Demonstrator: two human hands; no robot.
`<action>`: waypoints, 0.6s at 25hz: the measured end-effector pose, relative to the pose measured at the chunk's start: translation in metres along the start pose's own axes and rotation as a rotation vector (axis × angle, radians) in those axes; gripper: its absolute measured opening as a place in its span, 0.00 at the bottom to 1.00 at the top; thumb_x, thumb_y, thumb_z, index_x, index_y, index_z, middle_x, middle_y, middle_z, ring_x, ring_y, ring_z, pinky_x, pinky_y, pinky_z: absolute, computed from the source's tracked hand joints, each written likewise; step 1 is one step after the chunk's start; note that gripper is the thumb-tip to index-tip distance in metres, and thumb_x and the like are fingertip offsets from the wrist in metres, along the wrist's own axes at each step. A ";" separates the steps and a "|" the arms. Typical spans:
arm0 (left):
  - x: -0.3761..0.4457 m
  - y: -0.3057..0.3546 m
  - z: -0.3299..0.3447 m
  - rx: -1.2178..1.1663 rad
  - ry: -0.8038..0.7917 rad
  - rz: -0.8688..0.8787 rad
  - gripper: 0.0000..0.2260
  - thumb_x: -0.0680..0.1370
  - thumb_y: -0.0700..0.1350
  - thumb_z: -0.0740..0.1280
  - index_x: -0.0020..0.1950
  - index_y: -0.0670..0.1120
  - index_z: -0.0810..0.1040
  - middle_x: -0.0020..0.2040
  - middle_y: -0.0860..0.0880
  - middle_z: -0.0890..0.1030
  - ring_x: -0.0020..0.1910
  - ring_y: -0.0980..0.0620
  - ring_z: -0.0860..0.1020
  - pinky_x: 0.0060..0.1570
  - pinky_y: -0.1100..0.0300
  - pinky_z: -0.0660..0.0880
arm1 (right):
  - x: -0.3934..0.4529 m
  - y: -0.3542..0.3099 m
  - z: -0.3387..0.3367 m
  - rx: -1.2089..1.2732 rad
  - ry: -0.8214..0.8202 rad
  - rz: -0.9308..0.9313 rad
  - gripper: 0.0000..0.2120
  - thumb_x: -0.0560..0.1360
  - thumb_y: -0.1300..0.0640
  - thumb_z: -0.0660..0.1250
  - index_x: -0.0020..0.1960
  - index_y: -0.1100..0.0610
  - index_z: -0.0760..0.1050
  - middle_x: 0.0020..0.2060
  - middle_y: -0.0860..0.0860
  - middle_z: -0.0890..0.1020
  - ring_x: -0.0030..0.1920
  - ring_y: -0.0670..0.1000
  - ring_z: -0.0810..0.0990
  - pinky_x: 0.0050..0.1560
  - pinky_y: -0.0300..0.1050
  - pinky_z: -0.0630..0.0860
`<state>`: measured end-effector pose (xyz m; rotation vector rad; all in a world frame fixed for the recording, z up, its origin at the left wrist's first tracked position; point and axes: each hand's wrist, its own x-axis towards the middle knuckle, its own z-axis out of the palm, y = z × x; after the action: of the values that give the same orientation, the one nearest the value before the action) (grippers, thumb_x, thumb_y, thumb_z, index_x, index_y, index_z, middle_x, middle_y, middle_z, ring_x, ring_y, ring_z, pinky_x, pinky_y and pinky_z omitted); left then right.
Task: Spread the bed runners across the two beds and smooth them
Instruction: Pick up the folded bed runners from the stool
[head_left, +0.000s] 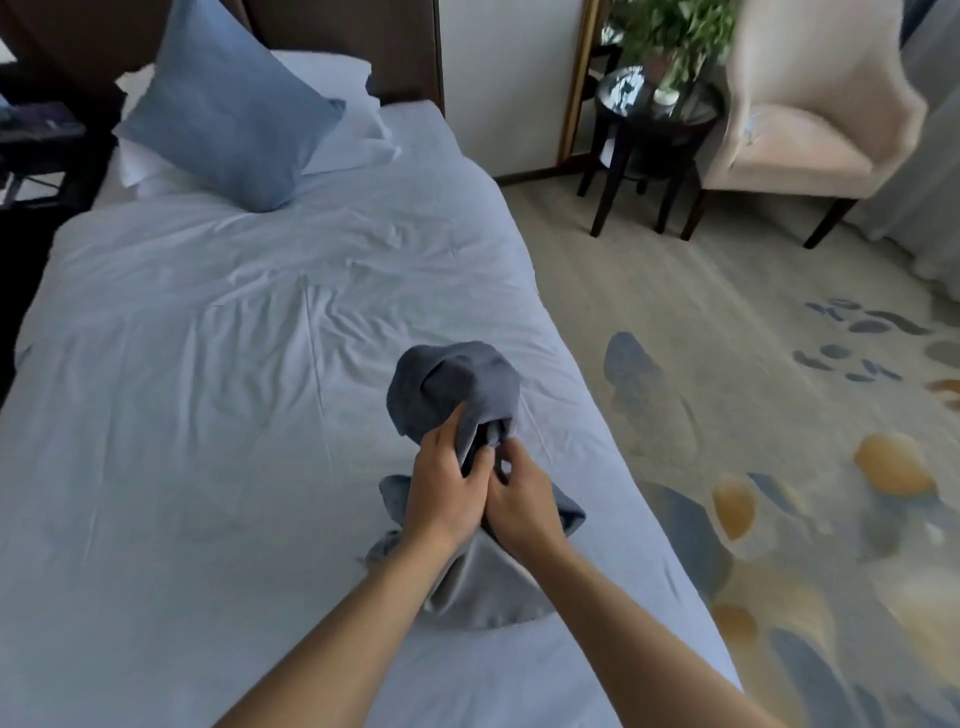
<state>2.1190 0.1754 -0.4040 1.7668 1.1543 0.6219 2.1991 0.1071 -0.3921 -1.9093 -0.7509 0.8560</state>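
A bunched grey-blue bed runner (457, 389) lies in a heap on the white bed (208, 364), near its right edge. My left hand (444, 488) grips a fold of the runner, fingers curled into the cloth. Close beside it, my right hand (519, 499) pinches the same bundle. Part of the runner bulges up beyond my hands, and another part with a paler underside spreads below my wrists. The runner's full length is hidden in the folds. Only one bed is in view.
A blue cushion (223, 109) leans on white pillows (332, 114) at the headboard. Patterned carpet (753, 415) runs along the bed's right side. A dark round side table (649, 130) with a plant and a cream armchair (810, 114) stand at the far right.
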 end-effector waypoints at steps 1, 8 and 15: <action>0.003 -0.021 0.007 0.017 -0.003 -0.045 0.25 0.77 0.60 0.62 0.73 0.55 0.70 0.66 0.51 0.76 0.65 0.54 0.75 0.64 0.53 0.74 | 0.010 0.019 0.011 -0.056 -0.018 0.015 0.06 0.80 0.51 0.61 0.45 0.51 0.71 0.41 0.47 0.82 0.41 0.46 0.80 0.41 0.45 0.75; 0.006 -0.155 0.033 0.301 -0.085 -0.328 0.23 0.82 0.50 0.62 0.77 0.54 0.65 0.67 0.46 0.72 0.64 0.46 0.73 0.63 0.54 0.72 | 0.041 0.142 0.105 -0.615 -0.241 -0.018 0.13 0.79 0.46 0.57 0.61 0.46 0.72 0.61 0.42 0.75 0.67 0.51 0.69 0.66 0.58 0.68; -0.006 -0.153 0.021 0.465 -0.273 -0.299 0.32 0.80 0.51 0.64 0.81 0.56 0.53 0.75 0.46 0.62 0.73 0.42 0.63 0.68 0.50 0.67 | 0.019 0.143 0.107 -0.733 -0.197 -0.006 0.13 0.80 0.48 0.58 0.63 0.47 0.73 0.65 0.42 0.73 0.69 0.51 0.67 0.68 0.57 0.66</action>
<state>2.0655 0.1842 -0.5489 1.9279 1.4059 -0.0767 2.1479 0.1119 -0.5638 -2.4696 -1.3227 0.8381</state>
